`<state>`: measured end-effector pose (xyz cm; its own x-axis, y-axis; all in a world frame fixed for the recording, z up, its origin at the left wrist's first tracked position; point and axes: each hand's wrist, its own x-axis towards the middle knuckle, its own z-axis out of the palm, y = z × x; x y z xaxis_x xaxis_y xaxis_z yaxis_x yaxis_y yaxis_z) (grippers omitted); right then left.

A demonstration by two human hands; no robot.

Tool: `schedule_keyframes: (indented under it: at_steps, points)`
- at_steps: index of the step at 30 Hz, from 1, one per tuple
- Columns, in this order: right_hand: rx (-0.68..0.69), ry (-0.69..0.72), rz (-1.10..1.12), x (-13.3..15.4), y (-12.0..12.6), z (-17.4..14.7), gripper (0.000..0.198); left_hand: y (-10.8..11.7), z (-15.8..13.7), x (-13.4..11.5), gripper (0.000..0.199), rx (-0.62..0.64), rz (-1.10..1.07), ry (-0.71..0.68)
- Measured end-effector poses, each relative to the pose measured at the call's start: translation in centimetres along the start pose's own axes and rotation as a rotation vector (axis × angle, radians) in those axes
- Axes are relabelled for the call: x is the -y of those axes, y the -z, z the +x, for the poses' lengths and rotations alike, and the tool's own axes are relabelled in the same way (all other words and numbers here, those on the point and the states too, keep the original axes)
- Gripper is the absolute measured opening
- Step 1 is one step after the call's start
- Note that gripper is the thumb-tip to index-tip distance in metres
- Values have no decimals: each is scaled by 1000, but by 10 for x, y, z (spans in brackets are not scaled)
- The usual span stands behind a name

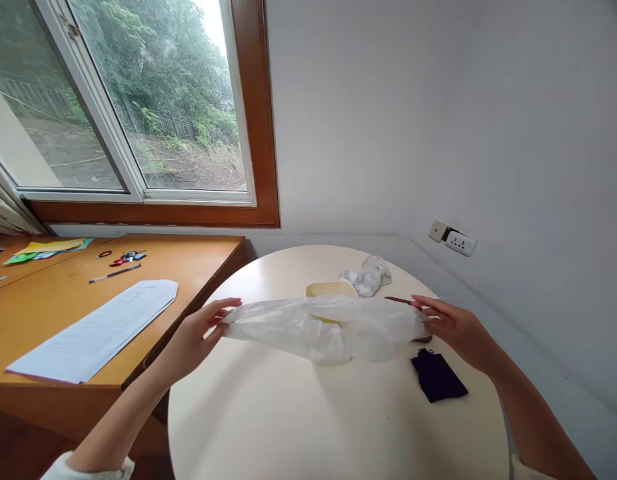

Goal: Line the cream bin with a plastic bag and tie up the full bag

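Note:
A translucent white plastic bag is stretched sideways above the round table. My left hand pinches its left end and my right hand pinches its right end. Behind the bag, and partly covered by it, sits a pale yellow tray. Part of something yellow shows through the bag's middle. A thin reddish-brown strip sticks out beside my right fingertips; I cannot tell what it belongs to. Below my right hand lies a dark folded cloth.
Crumpled clear plastic lies at the table's back. On the left, a wooden desk carries papers, a pen, keys and coloured sheets. A wall socket is at the right.

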<state>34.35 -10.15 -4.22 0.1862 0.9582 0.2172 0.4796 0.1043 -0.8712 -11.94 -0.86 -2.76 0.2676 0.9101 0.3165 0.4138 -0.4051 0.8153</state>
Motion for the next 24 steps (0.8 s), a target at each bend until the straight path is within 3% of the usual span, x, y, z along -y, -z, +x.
schedule_keyframes:
  at_steps: [3,6,10,12,14,19,24]
  points:
    - [-163,191,-290,3,-7,-4,31,4,-5,0,24,-76,184,-121]
    - [-430,362,-481,8,-15,-10,24,3,-10,-1,8,-159,379,-238]
    - [-747,537,-468,6,-29,-27,17,-6,-27,4,12,-250,442,-216]
    - [-824,568,-386,1,-36,-39,14,-11,-39,9,19,-261,371,-163]
    - [-804,504,-315,-5,-41,-52,11,-16,-52,14,18,-234,252,-103]
    - [-439,246,-123,-22,-45,-84,15,-29,-79,19,11,-98,-99,103]
    - [-271,166,-81,-39,-77,-110,24,-60,-99,20,21,-72,-184,222]
